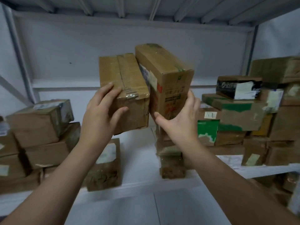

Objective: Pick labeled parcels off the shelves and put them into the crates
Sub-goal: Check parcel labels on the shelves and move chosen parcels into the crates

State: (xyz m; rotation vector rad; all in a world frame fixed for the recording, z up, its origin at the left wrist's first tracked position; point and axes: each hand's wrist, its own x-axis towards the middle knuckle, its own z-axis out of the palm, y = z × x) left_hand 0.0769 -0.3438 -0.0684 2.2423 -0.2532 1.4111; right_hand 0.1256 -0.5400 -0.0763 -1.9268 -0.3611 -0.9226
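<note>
two brown cardboard parcels are held up side by side above the white shelf [142, 161], touching along their inner edges. the left hand [103, 109] grips the taped parcel [125, 82] at its near left corner, fingers on the top face and thumb pressed on the front. the right hand [180, 117] grips the printed parcel [168, 75] from below and to the right, thumb under the near bottom edge and fingers wrapped round the right side. the printed parcel is tilted, its top leaning left; it has green tape at the top, a pale label on its left face, and red and dark print on the front that is too blurred to read. the taped parcel has clear tape along its top seam and a crumpled front. below the hands two more parcels lie on the shelf: a low parcel [105, 168] with a white label on top, and a wrapped parcel [170, 161] partly hidden by the right forearm. a left stack [40, 124] of brown boxes sits at the shelf's left end. a taller right stack [243, 116] holds a black box [238, 87] with pale writing i cannot read and a green-and-white box [207, 129]. between the stacks the shelf is open up to the back wall, under the ribbed upper shelf [146, 8].
</note>
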